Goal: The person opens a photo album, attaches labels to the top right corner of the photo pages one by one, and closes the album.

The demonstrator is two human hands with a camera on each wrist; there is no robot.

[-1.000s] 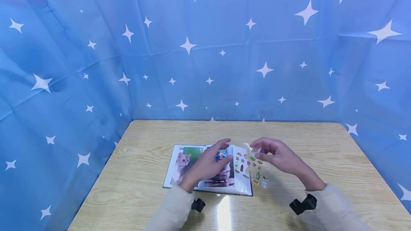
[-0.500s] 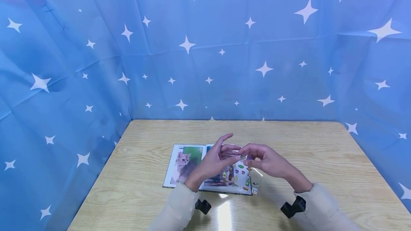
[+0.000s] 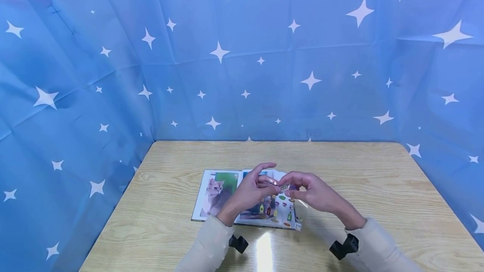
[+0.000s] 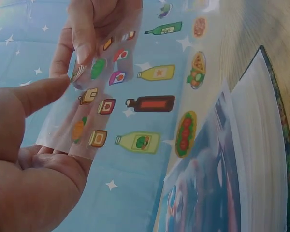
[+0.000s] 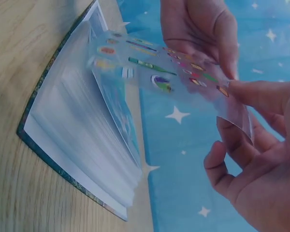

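A clear sticker sheet (image 3: 281,210) with small food and bottle stickers hangs above an open photo book (image 3: 216,192) showing cat pictures. My right hand (image 3: 302,188) pinches the sheet's upper end between thumb and fingers (image 5: 241,92). My left hand (image 3: 261,188) meets it there. Its thumb (image 4: 43,92) reaches a sticker at the sheet's (image 4: 135,101) edge, its fingers lie behind the sheet, and its index finger sticks up. The right wrist view has the sheet (image 5: 174,72) stretched between both hands over the book's page edges (image 5: 77,140).
The book lies on a light wooden table (image 3: 378,188), left of centre. Blue cloth with white stars (image 3: 242,53) walls the table on the back and both sides. Black wrist cameras (image 3: 342,247) sit under both sleeves near the table's front edge.
My right hand carried the sticker sheet left, over the book. My left hand rose off the page and closed on the sheet's top, beside the right fingers.
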